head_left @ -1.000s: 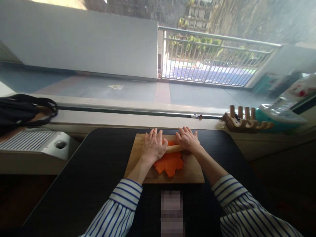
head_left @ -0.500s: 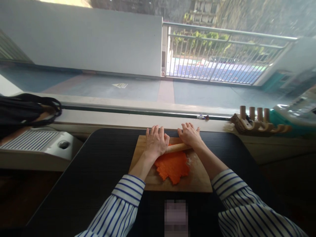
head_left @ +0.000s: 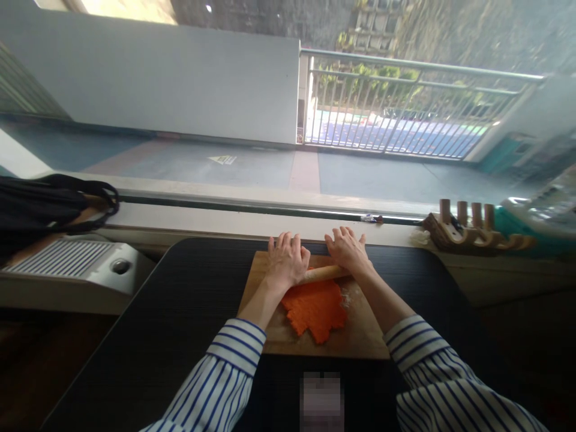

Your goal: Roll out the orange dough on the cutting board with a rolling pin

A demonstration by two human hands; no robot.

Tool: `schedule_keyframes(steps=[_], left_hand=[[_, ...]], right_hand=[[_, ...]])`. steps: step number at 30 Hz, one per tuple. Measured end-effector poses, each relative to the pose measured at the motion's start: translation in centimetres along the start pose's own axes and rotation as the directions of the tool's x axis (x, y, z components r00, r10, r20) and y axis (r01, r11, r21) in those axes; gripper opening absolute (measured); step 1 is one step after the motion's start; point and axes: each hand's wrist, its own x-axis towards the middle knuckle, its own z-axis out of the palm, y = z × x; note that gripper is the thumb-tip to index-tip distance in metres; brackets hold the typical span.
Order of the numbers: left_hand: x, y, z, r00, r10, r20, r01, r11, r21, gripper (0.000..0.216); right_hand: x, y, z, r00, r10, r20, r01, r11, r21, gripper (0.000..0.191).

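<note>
A flattened sheet of orange dough [head_left: 315,309] lies on a wooden board [head_left: 355,333] that rests on a black table [head_left: 171,324]. A wooden rolling pin [head_left: 320,273] lies across the far end of the dough. My left hand [head_left: 286,260] presses flat on the pin's left end, fingers stretched forward. On the pin's right end lies my right hand [head_left: 345,251], also flat with fingers spread. Both sleeves are white with blue stripes.
A white ribbed appliance [head_left: 67,264] sits left of the table, with a black bag [head_left: 40,207] behind it. On the window sill at right stands a wooden peg rack [head_left: 472,231]. A window looks onto a balcony with a metal railing [head_left: 405,102].
The pin and both hands have rolled slightly away, toward the board's far edge, leaving more of the dough uncovered. The view has shifted a little.
</note>
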Motion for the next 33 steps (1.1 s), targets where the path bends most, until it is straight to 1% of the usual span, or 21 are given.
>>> schedule_keyframes(steps=[2,5,9,12,15,19,23,26,30,33], left_hand=[[-0.5,0.3,-0.3,0.999,0.005,0.046,-0.006,1.000,0.003,0.043],[-1.5,0.7,-0.5,0.989,-0.013,0.145,0.013,1.000,0.001,0.049],[-2.7,1.0,-0.6,0.960,-0.025,0.279,0.028,1.000,-0.005,0.056],[-3.6,1.2,-0.8,0.947,-0.021,0.321,0.020,1.000,0.005,0.059],[-4.4,1.5,-1.0,0.952,0.004,0.307,-0.009,1.000,0.015,0.059],[-5.5,2.0,-1.4,0.961,0.043,0.273,-0.050,0.999,0.019,0.057],[-6.5,2.2,-1.6,0.972,0.063,0.228,-0.068,0.998,0.017,0.055],[-7.1,2.2,-1.5,0.978,0.089,0.188,-0.093,0.996,0.012,0.054],[-6.9,2.1,-1.3,0.981,0.108,0.161,-0.111,0.994,0.011,0.054],[-6.0,2.0,-1.1,0.979,0.090,0.182,-0.091,0.996,0.001,0.055]], right_hand=[[-0.7,0.3,0.0,0.999,0.010,0.046,-0.011,1.000,0.025,0.045],[-2.2,0.9,-0.1,0.995,0.024,0.093,-0.028,0.999,0.045,0.048],[-4.4,1.1,-0.3,0.994,0.045,0.102,-0.047,0.999,0.015,0.050],[-5.8,1.0,-0.4,0.994,0.047,0.101,-0.045,0.999,-0.024,0.051],[-7.2,0.9,-0.4,0.995,0.058,0.084,-0.054,0.997,-0.050,0.049],[-9.2,0.8,-0.1,0.998,0.064,0.023,-0.061,0.994,-0.088,0.047],[-11.2,0.5,0.2,0.994,0.101,-0.037,-0.105,0.985,-0.135,0.051],[-12.3,0.4,0.3,0.992,0.106,-0.064,-0.114,0.982,-0.152,0.052],[-12.3,0.3,0.3,0.991,0.110,-0.079,-0.122,0.980,-0.157,0.051],[-11.0,0.4,0.1,0.992,0.121,-0.027,-0.124,0.982,-0.143,0.051]])
